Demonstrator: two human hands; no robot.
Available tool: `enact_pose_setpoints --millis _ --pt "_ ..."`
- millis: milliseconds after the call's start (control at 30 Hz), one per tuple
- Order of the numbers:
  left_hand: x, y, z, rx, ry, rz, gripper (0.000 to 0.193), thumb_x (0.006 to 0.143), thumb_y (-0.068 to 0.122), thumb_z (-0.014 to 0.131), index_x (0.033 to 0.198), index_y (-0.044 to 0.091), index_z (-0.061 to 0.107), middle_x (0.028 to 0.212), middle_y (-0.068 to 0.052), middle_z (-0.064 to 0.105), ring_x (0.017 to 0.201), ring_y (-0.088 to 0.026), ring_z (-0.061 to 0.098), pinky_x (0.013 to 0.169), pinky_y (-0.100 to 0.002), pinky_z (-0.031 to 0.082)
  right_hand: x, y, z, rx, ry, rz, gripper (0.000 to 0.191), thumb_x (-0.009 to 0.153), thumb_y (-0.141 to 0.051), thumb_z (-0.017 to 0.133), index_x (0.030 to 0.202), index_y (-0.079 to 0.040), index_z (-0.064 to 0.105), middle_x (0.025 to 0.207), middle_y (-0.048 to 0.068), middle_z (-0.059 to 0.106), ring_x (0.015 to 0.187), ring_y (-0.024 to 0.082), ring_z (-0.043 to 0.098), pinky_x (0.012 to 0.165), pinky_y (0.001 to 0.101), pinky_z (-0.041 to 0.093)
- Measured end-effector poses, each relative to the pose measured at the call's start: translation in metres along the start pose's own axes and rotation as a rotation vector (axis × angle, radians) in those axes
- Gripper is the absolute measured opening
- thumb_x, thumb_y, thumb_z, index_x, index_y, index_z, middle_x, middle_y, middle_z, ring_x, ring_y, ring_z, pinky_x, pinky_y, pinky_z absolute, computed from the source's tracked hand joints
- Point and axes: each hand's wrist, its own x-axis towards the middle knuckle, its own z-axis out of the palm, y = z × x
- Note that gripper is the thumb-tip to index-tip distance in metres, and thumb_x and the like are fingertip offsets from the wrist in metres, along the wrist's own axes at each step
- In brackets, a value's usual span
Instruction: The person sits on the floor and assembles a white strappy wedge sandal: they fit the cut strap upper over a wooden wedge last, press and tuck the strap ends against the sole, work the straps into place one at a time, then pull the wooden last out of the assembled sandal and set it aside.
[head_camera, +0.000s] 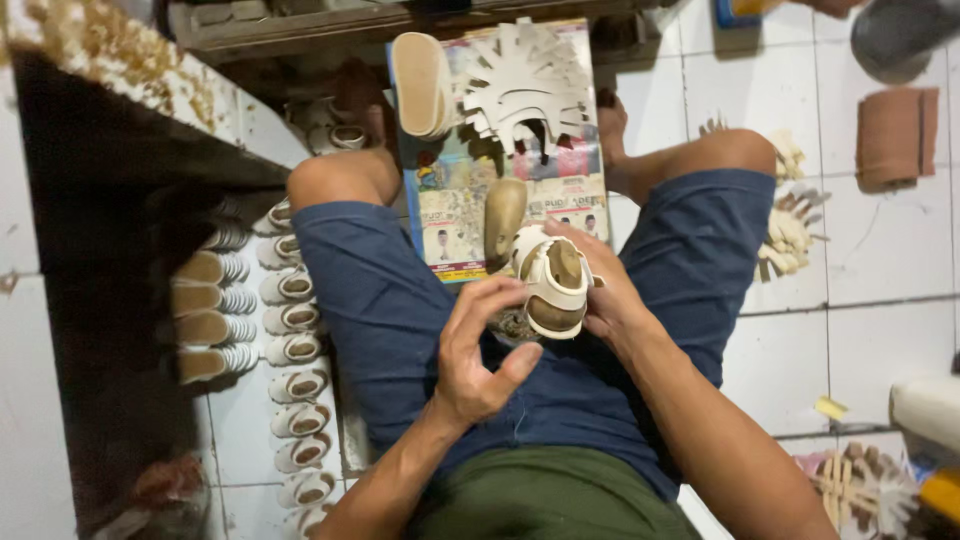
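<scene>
Strap fitting: my right hand (610, 300) grips the sandal (552, 285); left fingers (500, 292) pinch its strap, which likely needs pulling taut next.

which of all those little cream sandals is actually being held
The cream sandal over the lap, held between the left hand and right hand. The other sandals stand in a row on the floor.
</scene>
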Motion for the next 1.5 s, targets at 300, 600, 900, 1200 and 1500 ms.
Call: enact_pose_setpoints --millis 300,600,900,1200,1500 --pt "0.003 -0.02 -0.027 -0.213 0.153 -0.49 0.095 0.084 0.03 0.081 0.156 -0.003 0.029 0.141 -0.019 0.052 0.126 -0.023 0.057 0.102 -0.033 0.05 0.001 0.01 0.068 -0.856 -0.081 -0.515 0.037 0.105 -0.013 0.061 0.14 -0.001 0.061 0.105 0.004 0.065 0.092 0.008 0.061 0.078 0.0231 0.051" --pt "-0.02 -0.024 -0.101 -0.599 0.621 -0.396 0.086 0.084 0.019 0.078 0.156 0.0 0.034 0.127 -0.02 0.06 0.107 -0.024 0.066 0.087 -0.035 0.058 0.013 0.017 0.09 -0.702 -0.298 -0.388 0.039 0.107 -0.008 0.056 0.144 0.004 0.054 0.105 0.011 0.068 0.083 0.014 0.064 0.076 0.0287 0.056" --pt "-0.063 -0.109 -0.161 -0.8 0.962 -0.394 0.075 0.085 0.007 0.076 0.153 -0.001 0.044 0.136 -0.014 0.061 0.119 -0.022 0.063 0.1 -0.035 0.053 0.027 -0.027 0.005 -0.839 0.021 -0.381 0.026 0.117 -0.003 0.054 0.136 0.014 0.058 0.106 0.015 0.066 0.09 0.019 0.065 0.086 0.0353 0.056" --pt "-0.207 -0.273 -0.202 -0.322 1.451 -1.014 0.063 0.087 0.016 0.073 0.145 0.0 0.054 0.13 -0.01 0.064 0.116 -0.022 0.06 0.097 -0.035 0.051 0.046 -0.04 -0.075 -1.067 0.009 -0.248 0.027 0.122 -0.009 0.051 0.136 0.015 0.051 0.103 0.022 0.066 0.088 0.024 0.068 0.089 0.0372 0.057" --pt "-0.221 -0.326 -0.171 0.149 1.459 -1.74 0.058 0.091 0.016 0.071 0.144 0.0 0.055 0.125 -0.008 0.064 0.109 -0.018 0.059 0.092 -0.031 0.05 0.012 -0.035 -0.08 -1.544 0.084 -0.216 0.029 0.117 -0.015 0.06 0.128 0.013 0.062 0.093 0.024 0.07 0.086 0.027 0.07 0.091 0.0334 0.056"
